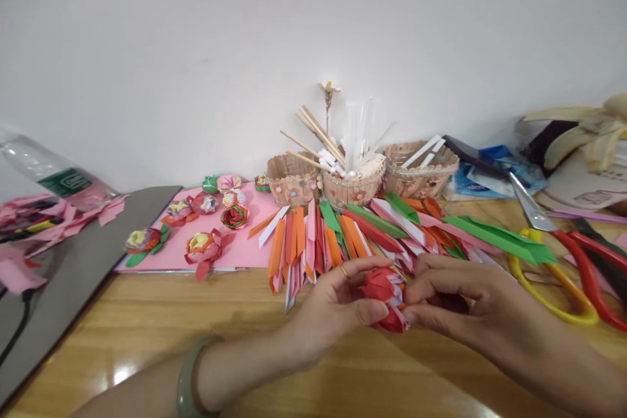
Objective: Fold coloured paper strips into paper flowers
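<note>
The left hand (323, 317) clasps a small, round, red-and-lilac folded-paper flower (377, 283) near the middle of the wooden table (161, 313), and the right hand (470, 304) has its fingertips together at the flower's right edge. Looks to me like petals being shaped or opened; next calls for a light pinch while the left hand steadies it. Just beyond lie folded orange, pink and green paper strips (294, 235).

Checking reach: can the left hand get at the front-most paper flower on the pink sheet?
Probably yes, around the front of the paper strips; the front-most flower looks uncovered. But the left hand is holding a red flower.
</note>
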A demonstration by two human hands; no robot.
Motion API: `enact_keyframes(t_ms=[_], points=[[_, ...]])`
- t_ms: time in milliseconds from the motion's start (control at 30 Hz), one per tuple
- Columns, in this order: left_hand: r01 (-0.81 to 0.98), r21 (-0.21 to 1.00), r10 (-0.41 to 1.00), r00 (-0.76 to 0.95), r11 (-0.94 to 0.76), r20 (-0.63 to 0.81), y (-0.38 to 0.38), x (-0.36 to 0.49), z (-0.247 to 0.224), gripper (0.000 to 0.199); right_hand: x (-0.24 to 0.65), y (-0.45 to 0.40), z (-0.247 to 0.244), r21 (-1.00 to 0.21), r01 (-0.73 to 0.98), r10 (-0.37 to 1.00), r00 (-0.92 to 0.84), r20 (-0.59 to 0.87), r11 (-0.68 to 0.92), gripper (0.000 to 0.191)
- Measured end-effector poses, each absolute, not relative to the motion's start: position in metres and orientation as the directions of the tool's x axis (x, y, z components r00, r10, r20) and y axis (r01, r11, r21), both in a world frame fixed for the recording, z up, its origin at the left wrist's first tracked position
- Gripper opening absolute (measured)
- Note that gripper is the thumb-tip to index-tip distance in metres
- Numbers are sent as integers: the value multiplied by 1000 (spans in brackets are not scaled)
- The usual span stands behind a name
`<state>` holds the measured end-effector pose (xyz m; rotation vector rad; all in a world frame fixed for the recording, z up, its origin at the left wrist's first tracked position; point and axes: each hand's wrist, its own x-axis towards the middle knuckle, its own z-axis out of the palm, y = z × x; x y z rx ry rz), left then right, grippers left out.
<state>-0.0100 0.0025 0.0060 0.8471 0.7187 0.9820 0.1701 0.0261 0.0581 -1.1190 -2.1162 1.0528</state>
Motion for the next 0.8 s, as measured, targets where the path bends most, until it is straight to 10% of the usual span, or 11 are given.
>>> enact_keyframes(t_ms=[533,800], points=[[-503,809,932,331,305,-146,3,-9,7,41,170,19,46,-453,563,720,-488,493,691,19],[-497,817,938,317,292,-142,3,-9,4,42,169,21,55,-612,538,805,-492,330,580,21]])
